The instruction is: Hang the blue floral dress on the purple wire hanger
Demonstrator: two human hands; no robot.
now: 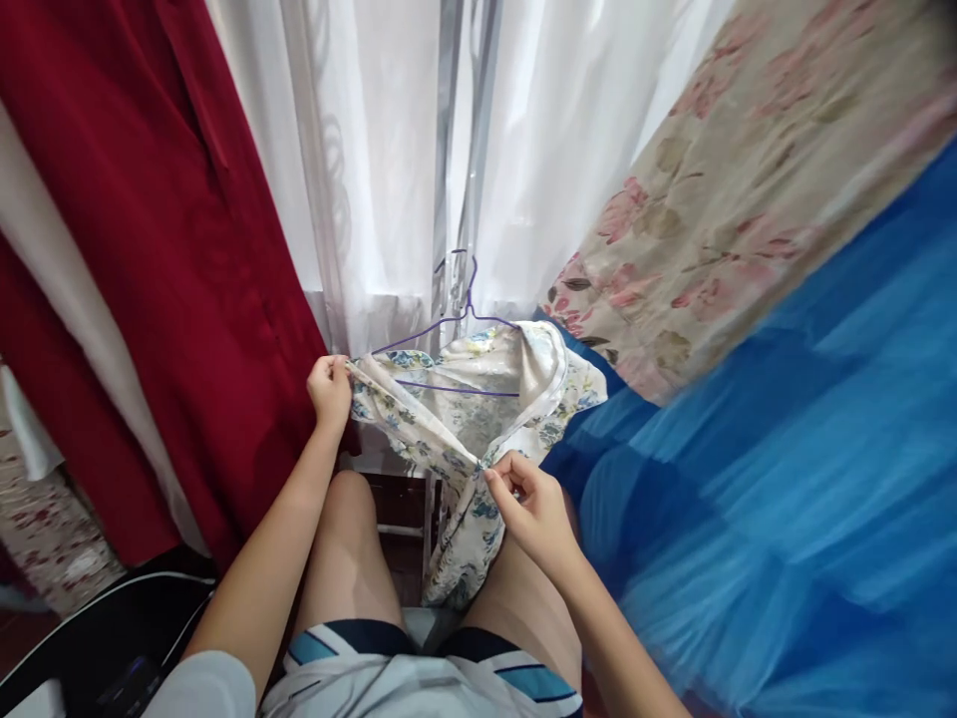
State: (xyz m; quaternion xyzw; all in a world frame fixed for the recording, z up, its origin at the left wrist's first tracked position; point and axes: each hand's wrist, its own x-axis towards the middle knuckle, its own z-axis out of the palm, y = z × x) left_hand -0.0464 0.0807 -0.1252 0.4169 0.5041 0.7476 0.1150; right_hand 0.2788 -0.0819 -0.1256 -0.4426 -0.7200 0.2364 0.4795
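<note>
A white garment with a blue and yellow floral print (pixel 468 514) is spread over a thin purple hanger (pixel 419 332), its neckline open toward me. My left hand (pixel 330 389) pinches the garment at its left shoulder, by the end of the hanger. With thumb and fingers closed, my right hand (pixel 529 499) grips the fabric at the bottom of the V-shaped neckline. The hanger's lower bar shows through the opening. The garment's lower part hangs down between my knees.
White sheer curtains (pixel 389 150) hang straight ahead, with a red curtain (pixel 171 249) on the left. A floral curtain (pixel 673 209) and blue ruffled fabric (pixel 748 519) fill the right side. A black bag-like object (pixel 90 638) lies at lower left.
</note>
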